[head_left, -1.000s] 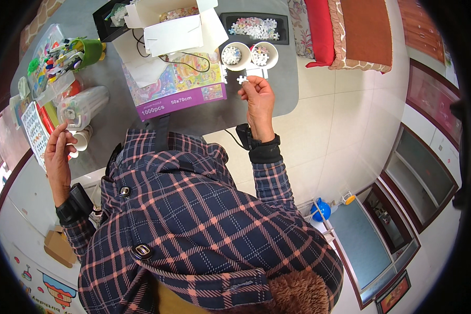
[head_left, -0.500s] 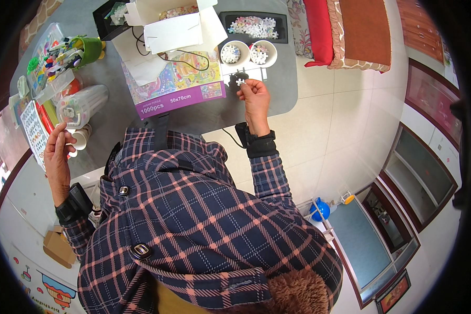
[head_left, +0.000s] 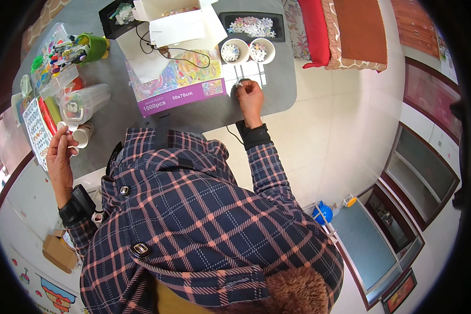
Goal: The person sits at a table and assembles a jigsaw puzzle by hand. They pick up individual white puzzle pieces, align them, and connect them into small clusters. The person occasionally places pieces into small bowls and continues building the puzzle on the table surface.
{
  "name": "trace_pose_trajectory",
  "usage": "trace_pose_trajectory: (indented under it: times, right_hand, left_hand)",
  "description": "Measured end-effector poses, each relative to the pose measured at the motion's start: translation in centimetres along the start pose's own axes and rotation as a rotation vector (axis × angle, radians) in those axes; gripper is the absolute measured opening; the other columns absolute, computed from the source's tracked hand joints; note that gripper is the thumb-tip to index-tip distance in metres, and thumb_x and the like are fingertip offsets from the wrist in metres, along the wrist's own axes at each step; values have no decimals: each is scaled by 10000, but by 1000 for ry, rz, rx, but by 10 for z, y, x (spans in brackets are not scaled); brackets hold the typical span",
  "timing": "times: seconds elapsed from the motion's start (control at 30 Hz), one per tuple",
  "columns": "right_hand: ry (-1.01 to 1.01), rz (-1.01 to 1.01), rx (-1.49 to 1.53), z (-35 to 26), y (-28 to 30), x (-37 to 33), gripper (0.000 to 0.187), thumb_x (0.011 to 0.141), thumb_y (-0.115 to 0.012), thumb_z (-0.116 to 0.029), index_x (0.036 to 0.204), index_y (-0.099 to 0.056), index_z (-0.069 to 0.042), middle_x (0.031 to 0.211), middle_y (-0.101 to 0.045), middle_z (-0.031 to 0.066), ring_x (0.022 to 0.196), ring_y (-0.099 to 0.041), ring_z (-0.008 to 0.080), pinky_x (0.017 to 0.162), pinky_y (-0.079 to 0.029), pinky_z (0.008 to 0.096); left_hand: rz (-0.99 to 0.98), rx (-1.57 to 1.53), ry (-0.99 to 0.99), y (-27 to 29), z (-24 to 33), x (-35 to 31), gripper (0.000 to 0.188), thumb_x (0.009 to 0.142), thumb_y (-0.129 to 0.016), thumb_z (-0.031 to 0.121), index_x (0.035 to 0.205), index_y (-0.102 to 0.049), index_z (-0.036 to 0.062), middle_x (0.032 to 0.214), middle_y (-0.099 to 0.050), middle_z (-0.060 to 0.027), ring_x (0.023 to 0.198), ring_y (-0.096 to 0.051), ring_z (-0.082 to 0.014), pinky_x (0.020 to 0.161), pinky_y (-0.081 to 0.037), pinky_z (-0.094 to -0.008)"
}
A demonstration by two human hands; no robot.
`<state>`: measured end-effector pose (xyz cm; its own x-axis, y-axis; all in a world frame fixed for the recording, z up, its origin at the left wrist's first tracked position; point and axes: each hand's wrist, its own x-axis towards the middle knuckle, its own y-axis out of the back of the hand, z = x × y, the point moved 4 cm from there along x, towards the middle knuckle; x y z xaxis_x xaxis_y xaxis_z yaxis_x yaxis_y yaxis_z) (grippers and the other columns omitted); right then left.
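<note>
My right hand pinches a small white jigsaw piece between thumb and fingertips, over a white sheet with dark lines beside the puzzle box. Just beyond stand two white paper cups, the left cup and the right cup, both holding puzzle pieces. On the left, my left hand is raised at the table edge with its fingers curled together; whatever is in them is too small to make out. Closest to it is a tipped white paper cup. The puzzle box has a purple side and colourful picture.
A black tray of loose pieces lies at the back. An opened white carton and a black cable rest on the puzzle box. Clear plastic containers, a green pot and a sticker sheet crowd the left side.
My right hand has shifted slightly left and down, lowering the piece toward the lined sheet. My left hand has moved a little right and down, its fingers still curled.
</note>
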<state>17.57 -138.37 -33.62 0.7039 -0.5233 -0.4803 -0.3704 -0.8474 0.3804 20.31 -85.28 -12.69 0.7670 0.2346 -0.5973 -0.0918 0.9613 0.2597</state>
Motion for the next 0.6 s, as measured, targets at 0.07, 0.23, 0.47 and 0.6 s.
trace_pose_trajectory:
  times: [0.07,0.23,0.47,0.6]
  right_hand:
    - [61,23,-103,3,2,1,109,803,-656,-51,905,-626,-27,672,-632,36,583,-581,118,570,-475,273]
    - [224,76,-294,-6,9,-2,152,785,-669,-73,922,-626,-22,689,-642,64,611,-607,167,604,-493,305]
    - [177,98,-92,-7,26,-16,144,794,-622,-44,936,-622,-20,667,-628,40,554,-578,106,518,-470,260]
    - [70,109,-34,5,40,-43,110,808,-623,-52,910,-626,-9,689,-634,34,564,-581,100,532,-469,246]
  left_hand:
    - [32,-7,9,2,-4,-5,313,979,-528,178,1248,-588,30,927,-607,2,814,-571,-71,638,-425,-189]
    - [29,-53,-20,9,-13,-19,338,977,-535,193,1264,-570,18,940,-606,5,818,-571,-73,658,-427,-196]
    - [1,-157,-98,32,-41,-36,314,975,-548,188,1245,-589,34,953,-636,-12,846,-601,-84,667,-453,-193]
    - [27,-195,-58,47,-66,-33,327,972,-558,197,1253,-583,31,955,-634,-14,844,-601,-89,679,-458,-200]
